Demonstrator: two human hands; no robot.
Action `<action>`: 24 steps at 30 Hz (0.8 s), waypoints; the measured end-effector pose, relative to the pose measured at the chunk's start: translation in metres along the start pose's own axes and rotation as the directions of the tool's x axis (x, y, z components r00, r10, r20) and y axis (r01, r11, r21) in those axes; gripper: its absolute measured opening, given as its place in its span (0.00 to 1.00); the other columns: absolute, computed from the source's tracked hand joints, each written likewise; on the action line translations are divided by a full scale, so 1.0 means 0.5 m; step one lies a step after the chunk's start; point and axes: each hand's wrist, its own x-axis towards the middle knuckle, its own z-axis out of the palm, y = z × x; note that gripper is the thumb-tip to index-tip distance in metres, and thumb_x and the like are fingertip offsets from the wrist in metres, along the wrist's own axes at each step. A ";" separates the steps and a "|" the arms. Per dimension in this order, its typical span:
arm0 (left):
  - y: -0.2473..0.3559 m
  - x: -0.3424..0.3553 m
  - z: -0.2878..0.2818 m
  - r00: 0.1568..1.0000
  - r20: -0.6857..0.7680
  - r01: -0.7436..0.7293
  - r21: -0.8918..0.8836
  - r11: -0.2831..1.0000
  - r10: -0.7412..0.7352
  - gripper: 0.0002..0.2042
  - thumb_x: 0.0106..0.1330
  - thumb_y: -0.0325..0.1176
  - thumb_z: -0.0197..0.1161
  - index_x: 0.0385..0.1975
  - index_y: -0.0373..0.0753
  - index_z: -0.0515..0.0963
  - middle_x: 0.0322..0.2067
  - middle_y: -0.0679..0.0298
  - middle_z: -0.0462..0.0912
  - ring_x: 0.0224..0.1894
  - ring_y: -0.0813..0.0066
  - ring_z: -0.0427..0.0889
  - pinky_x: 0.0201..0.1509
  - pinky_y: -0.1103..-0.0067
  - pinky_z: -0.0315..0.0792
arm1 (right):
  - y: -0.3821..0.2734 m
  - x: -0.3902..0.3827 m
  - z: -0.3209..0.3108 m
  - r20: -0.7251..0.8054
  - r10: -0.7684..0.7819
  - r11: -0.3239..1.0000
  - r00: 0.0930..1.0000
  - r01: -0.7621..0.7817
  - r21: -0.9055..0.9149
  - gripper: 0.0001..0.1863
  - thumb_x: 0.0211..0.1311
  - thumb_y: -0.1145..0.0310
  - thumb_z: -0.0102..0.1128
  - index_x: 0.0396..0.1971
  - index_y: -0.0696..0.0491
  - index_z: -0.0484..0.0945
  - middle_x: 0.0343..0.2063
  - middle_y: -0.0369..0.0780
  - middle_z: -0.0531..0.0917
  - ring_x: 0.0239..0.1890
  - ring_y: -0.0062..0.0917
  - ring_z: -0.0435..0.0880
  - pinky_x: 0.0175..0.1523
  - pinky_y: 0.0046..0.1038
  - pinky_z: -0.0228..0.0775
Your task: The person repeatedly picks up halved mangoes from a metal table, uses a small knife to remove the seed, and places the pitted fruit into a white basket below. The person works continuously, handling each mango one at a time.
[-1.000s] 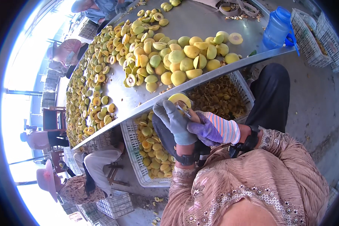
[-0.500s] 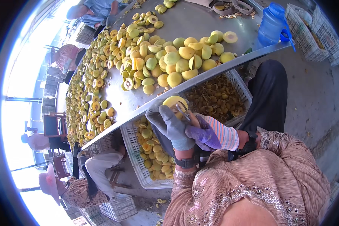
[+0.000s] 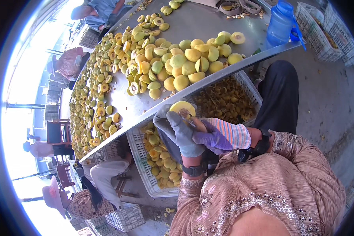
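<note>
My left hand (image 3: 179, 129), in a grey glove, is closed around a yellow peach half (image 3: 181, 105) with its cut face up. My right hand (image 3: 218, 137), in a purple glove with a striped cuff, grips a wooden-handled pitting tool (image 3: 200, 125). Its metal tip is at the brown centre of the cut face. Both hands are close together, just off the edge of the metal table (image 3: 145, 116). Halved and whole-looking yellow-green peaches (image 3: 177, 61) are heaped on that table beyond them.
Under the table edge stand a crate of peach halves (image 3: 143, 167) and a crate of brownish scraps (image 3: 259, 98). A blue plastic jug (image 3: 280, 25) sits at the table's right corner. More crates (image 3: 316, 33) stand far right. Several people work along the left; one wears a pink hat (image 3: 52, 196).
The tool's metal tip has moved deeper into the middle of the peach half, and its curved end shows less. The peach half is tilted a little differently. Both hands stay nearly in place.
</note>
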 end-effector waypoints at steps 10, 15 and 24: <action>0.049 0.035 -0.012 0.902 0.378 0.400 -0.558 0.727 -0.206 0.25 0.71 0.57 0.50 0.49 0.38 0.68 0.40 0.51 0.80 0.33 0.66 0.81 0.36 0.75 0.78 | -0.020 0.001 -0.040 0.230 0.535 0.770 0.813 -0.582 0.263 0.15 0.66 0.68 0.55 0.47 0.60 0.75 0.36 0.40 0.82 0.37 0.20 0.78 0.41 0.24 0.72; 0.034 0.053 -0.010 0.812 0.509 0.544 -0.482 0.687 -0.286 0.21 0.74 0.50 0.48 0.42 0.34 0.73 0.37 0.53 0.81 0.32 0.68 0.81 0.33 0.75 0.76 | 0.005 -0.008 -0.019 0.587 0.352 0.151 0.729 -0.663 0.733 0.13 0.68 0.56 0.58 0.30 0.49 0.71 0.13 0.29 0.67 0.11 0.13 0.63 0.14 0.18 0.54; -0.076 0.055 -0.093 0.896 0.160 0.440 -0.428 0.789 -0.413 0.23 0.72 0.55 0.49 0.43 0.37 0.73 0.36 0.59 0.80 0.32 0.68 0.80 0.32 0.78 0.76 | 0.115 -0.078 -0.059 0.291 0.752 0.370 0.591 -0.745 0.556 0.15 0.68 0.56 0.57 0.25 0.47 0.66 0.11 0.29 0.65 0.08 0.13 0.59 0.12 0.18 0.46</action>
